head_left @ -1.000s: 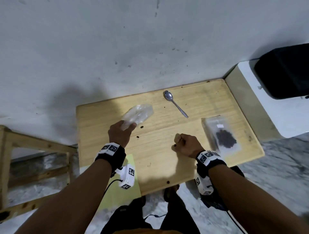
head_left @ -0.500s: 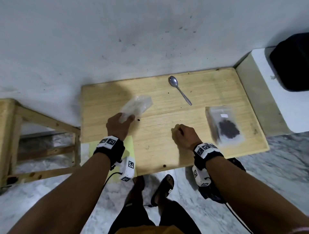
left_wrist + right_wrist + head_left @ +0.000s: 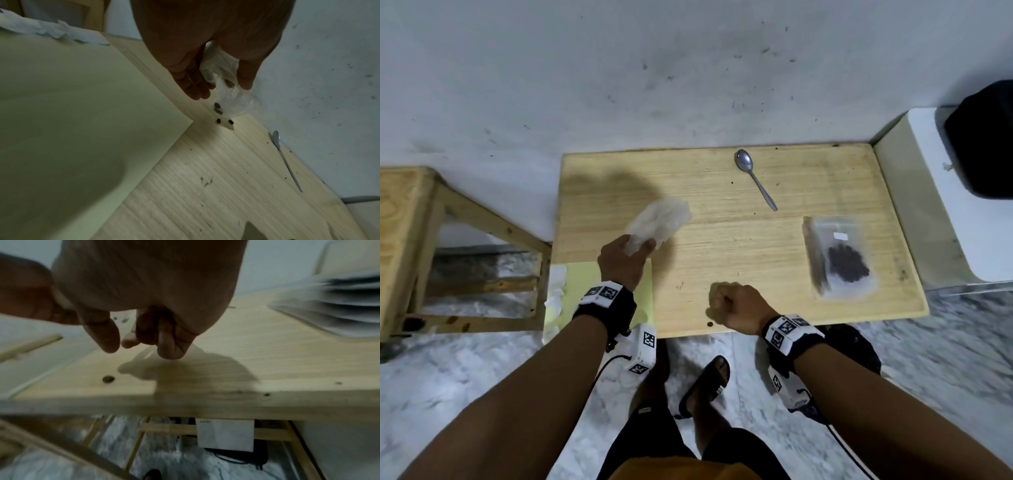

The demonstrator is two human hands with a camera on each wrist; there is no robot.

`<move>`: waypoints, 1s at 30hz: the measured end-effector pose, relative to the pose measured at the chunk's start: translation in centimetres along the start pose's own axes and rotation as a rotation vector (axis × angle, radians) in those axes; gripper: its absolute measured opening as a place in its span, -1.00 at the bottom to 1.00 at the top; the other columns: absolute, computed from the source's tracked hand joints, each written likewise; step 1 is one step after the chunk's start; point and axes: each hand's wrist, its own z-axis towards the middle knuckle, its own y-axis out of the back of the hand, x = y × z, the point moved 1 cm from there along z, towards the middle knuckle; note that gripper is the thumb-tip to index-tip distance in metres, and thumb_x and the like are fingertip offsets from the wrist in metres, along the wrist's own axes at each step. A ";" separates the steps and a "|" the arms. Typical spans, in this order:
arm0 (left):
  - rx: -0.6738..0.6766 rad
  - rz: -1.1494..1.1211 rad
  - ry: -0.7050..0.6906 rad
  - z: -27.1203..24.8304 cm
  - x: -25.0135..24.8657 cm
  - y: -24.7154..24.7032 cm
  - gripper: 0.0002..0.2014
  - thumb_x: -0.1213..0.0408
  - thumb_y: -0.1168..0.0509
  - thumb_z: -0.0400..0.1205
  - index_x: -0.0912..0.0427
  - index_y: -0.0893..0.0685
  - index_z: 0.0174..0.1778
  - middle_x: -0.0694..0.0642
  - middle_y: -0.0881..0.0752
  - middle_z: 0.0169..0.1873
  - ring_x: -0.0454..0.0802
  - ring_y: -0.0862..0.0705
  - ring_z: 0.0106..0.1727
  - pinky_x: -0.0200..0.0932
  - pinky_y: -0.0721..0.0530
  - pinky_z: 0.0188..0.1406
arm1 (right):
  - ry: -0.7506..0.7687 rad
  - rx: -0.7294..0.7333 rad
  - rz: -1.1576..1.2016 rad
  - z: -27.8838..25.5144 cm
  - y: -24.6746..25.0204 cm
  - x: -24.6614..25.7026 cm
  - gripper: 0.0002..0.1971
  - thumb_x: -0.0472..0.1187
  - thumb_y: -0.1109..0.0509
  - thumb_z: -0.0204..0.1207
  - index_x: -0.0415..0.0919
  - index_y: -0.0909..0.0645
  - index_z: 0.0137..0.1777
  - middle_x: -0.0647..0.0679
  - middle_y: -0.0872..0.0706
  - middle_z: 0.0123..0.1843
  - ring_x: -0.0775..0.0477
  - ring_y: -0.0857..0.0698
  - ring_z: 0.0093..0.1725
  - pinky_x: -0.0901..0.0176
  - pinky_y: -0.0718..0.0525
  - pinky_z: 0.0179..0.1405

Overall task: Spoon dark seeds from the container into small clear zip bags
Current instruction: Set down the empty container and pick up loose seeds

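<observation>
My left hand point(image 3: 640, 245) pinches a crumpled clear zip bag point(image 3: 661, 222) between thumb and fingers, just above the left part of the wooden table point(image 3: 722, 240). In the left wrist view the bag point(image 3: 230, 97) hangs from that hand point(image 3: 224, 91) with a few dark seeds point(image 3: 217, 107) inside. My right hand point(image 3: 719, 301) is a loose fist at the table's near edge; its curled fingers point(image 3: 168, 344) hold nothing I can see. A metal spoon point(image 3: 755, 178) lies at the back. The clear container of dark seeds point(image 3: 839, 257) sits at the right.
A pale yellow-green sheet point(image 3: 585, 291) overlaps the table's near left corner. A wooden stool frame point(image 3: 465, 240) stands to the left. A white box point(image 3: 962, 205) with a black bag point(image 3: 983, 144) stands on the right. The wall runs behind the table. Loose seeds dot the tabletop.
The head view has tipped down. My left hand has carried the bag toward the near left of the table. My right fist has drawn back to the front edge.
</observation>
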 end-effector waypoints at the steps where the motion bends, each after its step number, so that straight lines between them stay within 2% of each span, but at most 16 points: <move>1: -0.002 0.005 0.006 -0.1 0.2 0.1 -0.39 -0.12 -0.54 0.45 0.34 -0.75 0.19 0.36 -0.78 0.15 0.28 -0.71 0.23 0.06 -0.63 0.12 | 0.021 0.035 -0.010 -0.3 -0.3 -0.3 -0.80 -0.18 -0.55 0.38 -0.05 -0.53 -0.25 0.20 -0.65 -0.31 0.20 -0.60 -0.22 0.35 -0.50 -0.07; 3: -0.004 0.008 0.016 -0.4 0.4 0.1 -0.34 -0.15 -0.53 0.45 0.33 -0.72 0.26 0.34 -0.75 0.22 0.27 -0.69 0.29 0.06 -0.61 0.24 | 0.022 0.095 -0.059 -0.5 -0.7 -0.8 -0.75 -0.12 -0.64 0.31 -0.02 -0.60 -0.13 0.32 -0.64 -0.38 0.31 -0.61 -0.22 0.60 -0.33 -0.08; 5: -0.014 0.010 0.020 -0.7 0.4 0.2 -0.33 -0.10 -0.53 0.47 0.31 -0.67 0.37 0.28 -0.70 0.33 0.21 -0.64 0.39 -0.03 -0.54 0.33 | 0.041 0.100 -0.114 -0.6 -0.9 -1.0 -0.73 -0.08 -0.68 0.32 -0.03 -0.67 -0.07 0.29 -0.62 -0.39 0.33 -0.57 -0.20 0.63 -0.30 -0.14; 7: -0.023 0.000 0.016 -0.9 0.4 0.3 -0.31 -0.07 -0.53 0.49 0.31 -0.63 0.42 0.27 -0.66 0.39 0.19 -0.61 0.43 -0.07 -0.50 0.37 | 0.072 0.082 -0.135 -0.4 -1.2 -1.1 -0.78 -0.09 -0.67 0.35 -0.02 -0.69 -0.09 0.22 -0.66 -0.25 0.30 -0.55 -0.18 0.50 -0.36 -0.13; 9: -0.028 -0.008 0.014 -1.0 0.3 0.4 -0.31 -0.07 -0.52 0.49 0.32 -0.63 0.42 0.27 -0.66 0.39 0.19 -0.61 0.43 -0.08 -0.50 0.35 | 0.081 0.094 -0.143 -0.2 -1.3 -1.0 -0.83 -0.09 -0.64 0.39 0.01 -0.69 -0.13 0.19 -0.67 -0.14 0.35 -0.52 -0.16 0.44 -0.38 -0.13; 11: -0.035 -0.007 0.016 -0.9 0.4 0.6 -0.35 -0.07 -0.52 0.50 0.33 -0.67 0.37 0.28 -0.70 0.33 0.21 -0.64 0.38 -0.08 -0.53 0.28 | 0.094 0.115 -0.168 0.0 -1.4 -1.1 -0.86 -0.07 -0.59 0.47 0.00 -0.67 -0.10 0.21 -0.63 -0.17 0.30 -0.51 -0.14 0.34 -0.42 -0.10; 14: -0.031 -0.036 0.026 -0.2 1.0 0.9 -0.37 -0.15 -0.52 0.47 0.35 -0.73 0.21 0.33 -0.77 0.17 0.28 -0.71 0.23 0.00 -0.60 0.14 | 0.092 0.087 -0.177 0.3 -1.4 -1.1 -0.87 -0.02 -0.36 0.68 0.01 -0.56 -0.10 0.23 -0.57 -0.27 0.19 -0.51 -0.14 0.18 -0.51 -0.09; 16: -0.040 -0.049 0.031 0.4 1.2 1.2 -0.33 -0.22 -0.51 0.42 0.36 -0.75 0.13 0.37 -0.79 0.08 0.34 -0.72 0.17 0.09 -0.64 0.15 | 0.022 0.005 0.022 0.7 -1.0 -0.3 -0.80 -0.12 -0.26 0.73 -0.04 -0.50 -0.16 0.20 -0.59 -0.29 0.24 -0.52 -0.27 0.25 -0.52 -0.16; 17: -0.046 -0.055 0.031 0.7 1.3 1.3 -0.35 -0.23 -0.51 0.41 0.34 -0.76 0.09 0.35 -0.80 0.03 0.34 -0.73 0.13 0.11 -0.65 0.10 | -0.054 -0.035 0.184 1.0 -0.6 0.3 -0.77 -0.18 -0.24 0.71 -0.12 -0.50 -0.21 0.17 -0.58 -0.32 0.19 -0.51 -0.34 0.26 -0.50 -0.21; 19: -0.060 -0.071 0.033 1.2 1.0 1.8 -0.47 -0.18 -0.51 0.43 0.30 -0.78 -0.08 0.28 -0.81 -0.14 0.30 -0.74 -0.01 -0.02 -0.59 -0.11 | -0.248 -0.112 0.502 1.9 0.5 1.8 -0.72 -0.27 -0.21 0.64 -0.21 -0.47 -0.34 0.00 -0.53 -0.43 0.00 -0.42 -0.45 0.18 -0.42 -0.36; 21: -0.076 -0.096 0.032 2.0 0.8 2.3 -0.51 -0.16 -0.51 0.41 0.29 -0.76 -0.19 0.25 -0.79 -0.25 0.28 -0.73 -0.12 -0.11 -0.50 -0.18 | -0.380 -0.157 0.702 3.1 1.6 3.2 -0.71 -0.32 -0.15 0.60 -0.21 -0.49 -0.38 -0.10 -0.50 -0.49 -0.05 -0.34 -0.53 0.24 -0.30 -0.55; 24: -0.063 -0.093 0.049 3.3 0.5 2.9 -0.52 -0.13 -0.52 0.44 0.29 -0.79 -0.10 0.27 -0.82 -0.17 0.28 -0.75 -0.06 -0.07 -0.58 -0.12 | -0.403 -0.189 0.760 5.4 2.9 4.5 -0.72 -0.39 -0.09 0.54 -0.23 -0.50 -0.36 -0.15 -0.51 -0.46 -0.02 -0.32 -0.57 0.31 -0.24 -0.61; 27: -0.063 -0.061 0.050 4.9 0.2 3.5 -0.42 -0.18 -0.52 0.41 0.30 -0.78 0.06 0.32 -0.82 -0.02 0.30 -0.75 0.08 0.08 -0.66 0.10 | -0.396 -0.214 0.740 7.8 3.8 5.4 -0.73 -0.43 -0.13 0.51 -0.26 -0.44 -0.41 -0.19 -0.47 -0.45 0.00 -0.30 -0.60 0.29 -0.27 -0.57; 29: -0.067 -0.048 0.048 6.2 -0.1 3.9 -0.43 -0.13 -0.54 0.44 0.32 -0.77 0.11 0.33 -0.81 0.05 0.29 -0.73 0.15 0.06 -0.64 0.14 | -0.372 -0.236 0.590 9.9 4.1 5.2 -0.71 -0.43 -0.21 0.51 -0.30 -0.44 -0.46 -0.10 -0.49 -0.50 0.04 -0.36 -0.59 0.26 -0.35 -0.48; 30: -0.062 -0.044 0.053 6.7 -0.2 4.0 -0.45 -0.09 -0.55 0.45 0.31 -0.77 0.14 0.31 -0.80 0.09 0.26 -0.72 0.18 0.01 -0.62 0.14 | -0.349 -0.249 0.488 10.8 4.2 5.1 -0.73 -0.41 -0.26 0.51 -0.34 -0.48 -0.44 -0.04 -0.52 -0.50 0.04 -0.44 -0.51 0.23 -0.41 -0.39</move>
